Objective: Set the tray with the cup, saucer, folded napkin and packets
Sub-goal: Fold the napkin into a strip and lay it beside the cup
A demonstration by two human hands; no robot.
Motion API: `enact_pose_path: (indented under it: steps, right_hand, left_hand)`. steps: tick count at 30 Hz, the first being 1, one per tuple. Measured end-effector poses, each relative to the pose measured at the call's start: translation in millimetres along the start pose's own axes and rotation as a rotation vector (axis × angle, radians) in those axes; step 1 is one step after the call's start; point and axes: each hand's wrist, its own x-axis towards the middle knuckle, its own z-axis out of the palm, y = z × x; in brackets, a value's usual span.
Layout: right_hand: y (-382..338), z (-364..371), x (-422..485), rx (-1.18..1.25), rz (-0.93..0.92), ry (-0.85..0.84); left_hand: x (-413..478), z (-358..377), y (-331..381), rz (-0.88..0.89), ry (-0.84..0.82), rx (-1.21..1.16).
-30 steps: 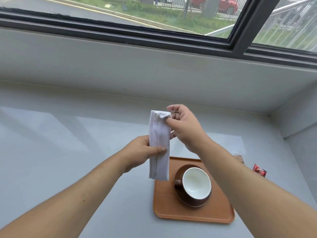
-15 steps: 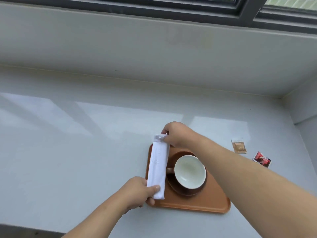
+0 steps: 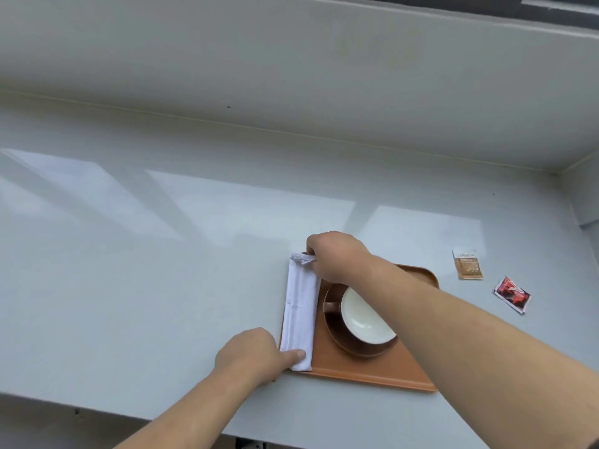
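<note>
Along the left edge of the orange tray lies the folded napkin, a long white strip. The right hand pinches its far end closed; the left hand presses the near end, thumb on top. Beside this grip, the white cup stands on the brown saucer. Well apart to the right, two packets, one tan and one red, lie on the grey surface.

Soft, even daylight leaves pale window-shaped glare patches on the glossy grey tabletop, whose edges bow with wide-angle distortion.
</note>
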Motion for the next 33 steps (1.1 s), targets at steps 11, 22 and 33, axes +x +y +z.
enact_pose_path:
  steps: [11,22,33]
  right_hand:
    - [-5,-6,-11,-0.338,-0.022,0.057]
    - [-86,-1,-84,-0.433,-0.350,-0.507]
    - [-38,-28,14,-0.353,-0.170,-0.267]
  left_hand:
    - [5,1,3,0.072,0.052,0.018]
    - [11,7,1,0.103,0.061,0.029]
    - [18,4,3,0.109,-0.023,0.090]
